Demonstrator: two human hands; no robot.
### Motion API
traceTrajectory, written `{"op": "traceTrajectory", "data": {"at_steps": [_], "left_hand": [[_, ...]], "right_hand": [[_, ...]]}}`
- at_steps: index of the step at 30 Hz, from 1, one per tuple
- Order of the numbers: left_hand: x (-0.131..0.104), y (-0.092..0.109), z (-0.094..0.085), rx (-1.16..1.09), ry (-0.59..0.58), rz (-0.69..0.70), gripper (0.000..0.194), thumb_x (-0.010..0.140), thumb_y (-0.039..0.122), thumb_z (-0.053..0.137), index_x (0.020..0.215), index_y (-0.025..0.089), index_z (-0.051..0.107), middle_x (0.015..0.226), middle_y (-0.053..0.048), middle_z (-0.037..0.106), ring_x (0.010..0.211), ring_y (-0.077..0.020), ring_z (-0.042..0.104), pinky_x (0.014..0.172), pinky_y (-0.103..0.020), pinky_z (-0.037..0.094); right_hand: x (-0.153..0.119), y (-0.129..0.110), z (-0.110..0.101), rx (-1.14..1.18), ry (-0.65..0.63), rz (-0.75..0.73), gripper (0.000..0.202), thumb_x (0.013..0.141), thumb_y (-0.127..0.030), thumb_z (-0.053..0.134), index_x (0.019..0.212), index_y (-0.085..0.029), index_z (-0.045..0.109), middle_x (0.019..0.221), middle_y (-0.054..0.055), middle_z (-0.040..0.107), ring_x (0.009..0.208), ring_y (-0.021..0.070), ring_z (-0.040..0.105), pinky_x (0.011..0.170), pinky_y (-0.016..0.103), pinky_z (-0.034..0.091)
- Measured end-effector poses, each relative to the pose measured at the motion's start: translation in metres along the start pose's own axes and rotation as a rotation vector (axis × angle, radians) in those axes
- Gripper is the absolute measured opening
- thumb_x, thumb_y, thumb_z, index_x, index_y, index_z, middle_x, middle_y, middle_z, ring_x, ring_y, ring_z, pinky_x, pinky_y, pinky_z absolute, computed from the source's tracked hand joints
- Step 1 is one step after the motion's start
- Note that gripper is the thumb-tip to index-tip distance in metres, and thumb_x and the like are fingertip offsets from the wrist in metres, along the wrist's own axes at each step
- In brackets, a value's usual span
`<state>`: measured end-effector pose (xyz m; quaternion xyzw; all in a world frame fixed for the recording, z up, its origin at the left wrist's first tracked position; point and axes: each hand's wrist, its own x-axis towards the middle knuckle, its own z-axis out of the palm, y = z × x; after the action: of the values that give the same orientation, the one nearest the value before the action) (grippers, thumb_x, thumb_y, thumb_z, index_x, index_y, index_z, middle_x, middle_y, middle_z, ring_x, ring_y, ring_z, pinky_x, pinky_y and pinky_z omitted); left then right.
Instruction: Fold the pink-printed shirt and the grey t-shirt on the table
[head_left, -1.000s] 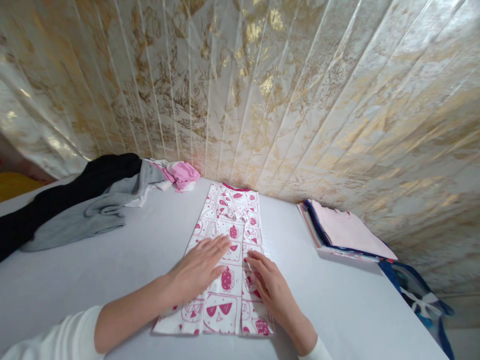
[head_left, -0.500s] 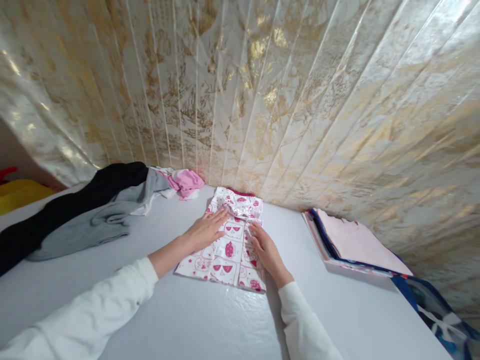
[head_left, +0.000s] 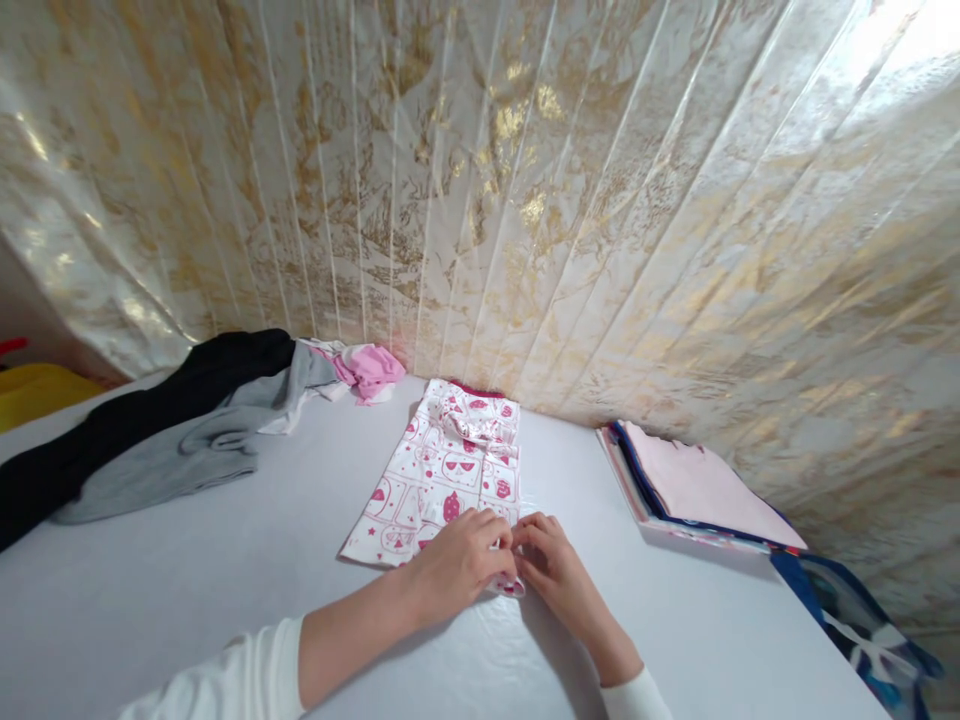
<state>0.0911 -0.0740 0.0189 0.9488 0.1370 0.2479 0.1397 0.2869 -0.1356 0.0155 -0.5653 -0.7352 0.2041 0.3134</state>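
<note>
A white garment with a pink cartoon print [head_left: 442,470] lies flat and narrow on the white table [head_left: 225,560], its red-trimmed neck toward the wall. My left hand [head_left: 461,560] and my right hand [head_left: 555,565] sit side by side at the garment's near hem. Both have their fingers curled onto the hem's right corner, pinching the cloth. White sleeves cover both forearms.
A loose heap of black, grey and pink clothes [head_left: 172,420] lies at the back left. A stack of folded garments [head_left: 697,480], pale pink on top, sits at the right near the table's edge. A gold-marbled panel wall [head_left: 525,200] stands right behind the table.
Both hands slid up the garment toward its neck, then drew back to the near hem. They lay flat on the cloth before; now the fingers are curled onto the hem.
</note>
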Motion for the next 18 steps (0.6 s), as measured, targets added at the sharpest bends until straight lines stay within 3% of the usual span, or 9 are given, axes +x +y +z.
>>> {"op": "traceTrajectory", "data": {"at_steps": [7,14,18], "left_hand": [[0.001,0.000,0.003,0.012,0.004,0.019,0.010,0.087,0.013,0.068,0.089,0.023,0.069,0.097,0.000,0.059,0.091,-0.0169,0.052,0.079,-0.029,0.039],[0.002,0.009,0.005,0.035,0.043,0.011,0.003,0.088,0.022,0.069,0.086,0.022,0.068,0.098,0.000,0.060,0.091,-0.0178,0.052,0.078,-0.031,0.038],[0.005,0.015,0.004,0.117,0.036,0.009,0.011,0.086,0.024,0.071,0.084,0.018,0.062,0.096,-0.001,0.060,0.091,-0.0188,0.052,0.080,-0.033,0.038]], "right_hand": [[0.005,0.000,0.004,-0.006,0.043,0.000,0.020,0.082,-0.009,0.052,0.085,-0.024,0.064,0.090,0.003,0.059,0.091,0.0211,0.053,0.083,0.037,0.045],[0.007,-0.001,0.006,-0.018,0.068,0.002,0.017,0.082,-0.009,0.052,0.078,-0.023,0.062,0.085,0.002,0.058,0.086,0.0206,0.052,0.080,0.036,0.044],[0.007,0.001,0.008,-0.034,0.106,-0.002,0.016,0.084,-0.010,0.053,0.076,-0.023,0.060,0.083,0.002,0.058,0.085,0.0208,0.052,0.078,0.035,0.045]]}}
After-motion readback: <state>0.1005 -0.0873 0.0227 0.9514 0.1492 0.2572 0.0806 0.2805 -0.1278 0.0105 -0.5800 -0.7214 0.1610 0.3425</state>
